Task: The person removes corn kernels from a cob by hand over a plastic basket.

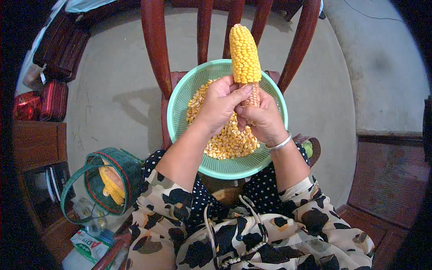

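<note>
A yellow corn cob (245, 55) stands tip up between my hands, its kernels on in the upper part and its lower part bare and reddish. My left hand (221, 103) grips the cob at the edge of the remaining kernels, thumb across the front. My right hand (261, 116), with a metal bangle at the wrist, is closed around the bare lower end. Beneath both hands, a mint-green plastic colander (227, 173) holds many loose corn kernels (233, 141). Part of the kernels is hidden by my hands.
The colander rests on a wooden chair (158, 50) before me. At the left, a green woven basket (135, 175) holds corn cobs (113, 185). Below it lie a clear plastic bag (91, 212) and a printed carton (89, 244). Red cases (54, 100) stand far left; a wall is at right.
</note>
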{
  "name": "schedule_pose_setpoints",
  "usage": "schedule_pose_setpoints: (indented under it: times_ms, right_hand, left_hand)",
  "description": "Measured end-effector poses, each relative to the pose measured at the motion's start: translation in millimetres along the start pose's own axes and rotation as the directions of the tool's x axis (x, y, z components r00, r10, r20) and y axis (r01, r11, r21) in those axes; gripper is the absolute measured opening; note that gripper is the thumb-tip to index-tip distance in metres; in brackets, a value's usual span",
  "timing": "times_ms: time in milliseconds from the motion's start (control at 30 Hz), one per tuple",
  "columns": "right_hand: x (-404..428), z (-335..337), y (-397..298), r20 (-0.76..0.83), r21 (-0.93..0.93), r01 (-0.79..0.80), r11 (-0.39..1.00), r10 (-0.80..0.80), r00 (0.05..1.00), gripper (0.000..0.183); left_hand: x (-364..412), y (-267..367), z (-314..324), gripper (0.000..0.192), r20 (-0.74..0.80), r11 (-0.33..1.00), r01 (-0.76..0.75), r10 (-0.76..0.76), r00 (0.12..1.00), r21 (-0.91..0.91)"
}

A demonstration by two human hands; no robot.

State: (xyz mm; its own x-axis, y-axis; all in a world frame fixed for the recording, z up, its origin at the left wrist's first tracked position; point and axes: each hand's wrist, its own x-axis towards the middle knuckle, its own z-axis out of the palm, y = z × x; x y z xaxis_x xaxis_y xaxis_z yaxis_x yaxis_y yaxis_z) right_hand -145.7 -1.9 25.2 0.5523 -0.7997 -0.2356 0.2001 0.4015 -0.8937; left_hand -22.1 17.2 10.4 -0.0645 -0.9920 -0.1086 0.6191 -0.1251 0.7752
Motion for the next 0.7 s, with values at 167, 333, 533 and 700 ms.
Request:
schedule_pose_setpoints:
  times_ms: [167, 333, 533, 700]
  right_hand:
    - [-1.0, -6.0, -0.5, 0.023, 0.007, -0.001, 1.0, 0.001, 1.0, 0.036]
    - [-4.5, -4.1, -7.6, 0.046, 0.066, -0.029, 0.997, 0.026, 0.999, 0.036]
    - [-3.6, -4.6, -4.9, 0.059, 0.12, -0.041, 0.992, 0.034, 0.998, 0.036]
    - [-2.8, 1.8, -0.4, 0.076, 0.131, -0.068, 0.989, 0.058, 0.995, 0.034]
  left_hand:
    - [-0.9, 8.0, 1.4, 0.031, 0.024, 0.997, 0.053, -0.052, 0.998, -0.05]
    - [-1.1, 7.3, -3.3, 0.034, 0.055, 0.996, -0.017, 0.021, 0.998, -0.085]
    - [-0.7, 3.3, 7.8, 0.032, -0.024, 0.992, -0.02, 0.017, 1.0, -0.126]
    - [-2.0, -0.3, 4.5, 0.032, -0.128, 0.997, 0.016, -0.026, 0.991, -0.08]
